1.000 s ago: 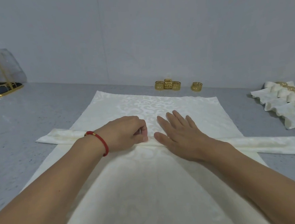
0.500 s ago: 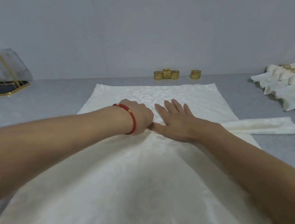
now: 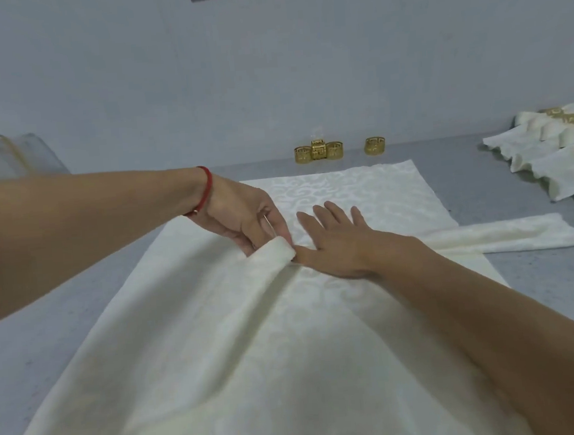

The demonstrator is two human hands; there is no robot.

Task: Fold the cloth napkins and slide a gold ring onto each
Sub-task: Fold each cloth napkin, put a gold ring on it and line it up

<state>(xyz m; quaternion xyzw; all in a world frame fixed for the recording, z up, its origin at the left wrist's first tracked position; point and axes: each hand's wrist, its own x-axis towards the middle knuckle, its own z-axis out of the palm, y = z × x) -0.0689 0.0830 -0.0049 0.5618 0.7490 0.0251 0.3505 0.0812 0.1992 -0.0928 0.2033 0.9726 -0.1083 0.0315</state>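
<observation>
Head view, left hand (image 3: 244, 217) fingers pinching folded napkin (image 3: 278, 252), right hand (image 3: 335, 241) fingers flat; gold rings (image 3: 320, 152) behind, beside wall.

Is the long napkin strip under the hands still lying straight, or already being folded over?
Being folded. The left hand pinches the strip and lifts its left half into a bend, while the right hand presses the middle flat.

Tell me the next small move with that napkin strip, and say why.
Probably carry the lifted end across toward the right. The left hand pinches the folded napkin strip raised at the middle, the right hand lies flat pinning it there, and the strip's other half lies flat on the right, so doubling it over looks next.
</observation>
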